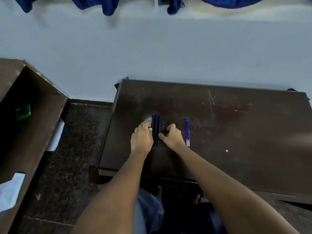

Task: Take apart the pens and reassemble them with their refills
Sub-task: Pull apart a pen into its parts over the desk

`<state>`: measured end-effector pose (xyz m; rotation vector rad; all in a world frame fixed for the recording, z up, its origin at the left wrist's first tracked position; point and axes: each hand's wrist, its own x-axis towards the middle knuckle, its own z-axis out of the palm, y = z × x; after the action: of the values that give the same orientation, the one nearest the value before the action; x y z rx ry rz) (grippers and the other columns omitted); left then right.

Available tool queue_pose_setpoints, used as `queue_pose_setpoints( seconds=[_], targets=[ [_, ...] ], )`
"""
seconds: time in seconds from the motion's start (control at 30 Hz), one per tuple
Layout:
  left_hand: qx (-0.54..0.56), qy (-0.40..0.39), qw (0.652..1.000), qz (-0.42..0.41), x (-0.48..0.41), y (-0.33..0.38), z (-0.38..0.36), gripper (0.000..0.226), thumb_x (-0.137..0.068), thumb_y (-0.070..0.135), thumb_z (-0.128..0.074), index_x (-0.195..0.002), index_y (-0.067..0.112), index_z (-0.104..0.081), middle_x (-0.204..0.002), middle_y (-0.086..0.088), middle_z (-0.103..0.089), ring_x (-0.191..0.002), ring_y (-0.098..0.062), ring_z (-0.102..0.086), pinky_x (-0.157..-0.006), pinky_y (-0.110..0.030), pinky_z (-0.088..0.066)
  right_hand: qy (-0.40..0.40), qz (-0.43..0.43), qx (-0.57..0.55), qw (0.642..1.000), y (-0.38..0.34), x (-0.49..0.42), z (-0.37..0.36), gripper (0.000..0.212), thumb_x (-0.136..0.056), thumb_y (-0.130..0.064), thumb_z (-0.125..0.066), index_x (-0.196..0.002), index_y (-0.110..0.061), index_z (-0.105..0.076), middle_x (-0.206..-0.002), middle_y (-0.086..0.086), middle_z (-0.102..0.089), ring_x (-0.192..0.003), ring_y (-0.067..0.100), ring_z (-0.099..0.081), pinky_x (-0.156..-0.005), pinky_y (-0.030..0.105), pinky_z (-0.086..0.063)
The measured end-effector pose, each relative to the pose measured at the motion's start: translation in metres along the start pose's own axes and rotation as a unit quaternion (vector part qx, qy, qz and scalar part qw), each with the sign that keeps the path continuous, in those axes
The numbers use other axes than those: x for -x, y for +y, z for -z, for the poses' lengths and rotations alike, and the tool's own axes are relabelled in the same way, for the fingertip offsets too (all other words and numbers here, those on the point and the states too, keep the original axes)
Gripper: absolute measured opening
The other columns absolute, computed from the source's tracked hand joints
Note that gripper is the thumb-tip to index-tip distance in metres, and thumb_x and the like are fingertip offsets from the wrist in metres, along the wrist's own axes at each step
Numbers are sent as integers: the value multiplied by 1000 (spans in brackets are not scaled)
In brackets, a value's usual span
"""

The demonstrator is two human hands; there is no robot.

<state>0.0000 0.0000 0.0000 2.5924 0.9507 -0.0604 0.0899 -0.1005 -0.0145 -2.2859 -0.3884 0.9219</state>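
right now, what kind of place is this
Probably a classroom or study room: a dark wooden desk holding pens and loose refills, a second desk to its left, and a plain pale wall with blue curtains above.

Pens (pixel 156 129): dark bundle on dark desk (pixel 236 125). Count not resolvable; near ends covered between the two hands.
Left hand (pixel 141 139), at 9 o'clock of the bundle: fingertips out of sight against it, grip not readable.
Right hand (pixel 172 136), at 3 o'clock: fingers curled, whatever lies under them hidden.
Refills (pixel 187 131), further toward 3 o'clock: tips too small to read.
Brown smear (pixel 297 141) at frame's 3 o'clock: blurred, unidentifiable. Desk cut off by that edge.
Green object (pixel 22 111) at 9 o'clock: shadowed, blurred, identity unknown.
White sheet (pixel 10 191) at 8 o'clock and blue cloth (pixel 108 5) at 12 o'clock: both cropped.
Feet (pixel 197 198) under desk: mostly hidden.
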Motion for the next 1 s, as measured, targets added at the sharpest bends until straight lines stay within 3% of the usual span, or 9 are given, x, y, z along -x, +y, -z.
queue_pose_setpoints(
  seconds=[0.2,0.4,0.47,0.53,0.6,0.7,0.73,0.87,1.0],
  targets=[
    [14,32,999,14,32,-30,-42,41,-101,23,-36,-138,6,-39,-139,-13,-49,-124,-30,-48,-99,-41,-42,60,22,76,995,3,-2,-29,38,-87,-33,-64,-112,-8,-51,-107,11,-61,-97,30,-63,-79,44,-55],
    [30,44,999,2,72,-43,-44,41,-101,25,-36,-138,8,-41,-141,-11,-46,-125,-27,-47,-102,-39,-42,80,3,81,994,10,25,-32,24,-88,-20,-59,-106,-4,-53,-101,11,-61,-91,31,-63,-76,41,-55],
    [63,54,997,4,76,-43,-37,38,-101,25,-36,-135,8,-45,-134,-10,-51,-121,-26,-51,-99,-38,-44,85,-11,62,994,16,36,-29,23,-89,-20,-58,-104,-3,-54,-98,11,-60,-91,31,-63,-72,39,-53],
    [137,48,989,33,77,-39,-28,33,-101,28,-35,-122,10,-54,-115,-8,-60,-107,-25,-58,-89,-39,-49,83,-10,5,997,23,45,-27,20,-89,-22,-59,-101,-6,-56,-95,9,-62,-86,26,-64,-69,35,-51],
    [249,7,964,98,73,-30,-19,37,-101,35,-34,-106,10,-60,-97,-6,-63,-92,-23,-61,-79,-37,-49,61,22,-67,996,29,55,-28,11,-88,-22,-62,-92,-14,-56,-86,6,-64,-74,18,-63,-66,32,-53],
    [410,-80,892,174,67,-9,-8,41,-97,44,-40,-95,12,-65,-93,-5,-66,-90,-22,-63,-83,-36,-51,-9,94,-82,992,30,73,-28,11,-86,-16,-64,-81,-17,-55,-70,2,-63,-57,13,-60,-61,30,-55],
    [424,-102,883,175,66,-2,-7,37,-96,43,-44,-94,13,-66,-94,-6,-67,-91,-22,-64,-84,-36,-52,-37,113,-72,990,29,79,-27,10,-86,-13,-64,-82,-17,-56,-68,2,-63,-57,13,-61,-61,29,-55],
    [403,-87,902,125,71,17,-3,25,-97,22,-43,-100,11,-66,-95,-5,-64,-86,-17,-58,-64,-26,-42,-91,130,-121,980,26,90,-19,3,-89,-10,-60,-91,-11,-62,-73,7,-66,-64,15,-65,-61,25,-57],
    [343,-55,936,60,83,16,-1,25,-99,21,-38,-89,8,-57,-88,-8,-61,-79,-19,-56,-66,-30,-43,5,80,-199,977,19,92,-8,37,-94,-41,-53,-85,-6,-63,-68,6,-65,-52,14,-60,-51,25,-52]
  ],
)
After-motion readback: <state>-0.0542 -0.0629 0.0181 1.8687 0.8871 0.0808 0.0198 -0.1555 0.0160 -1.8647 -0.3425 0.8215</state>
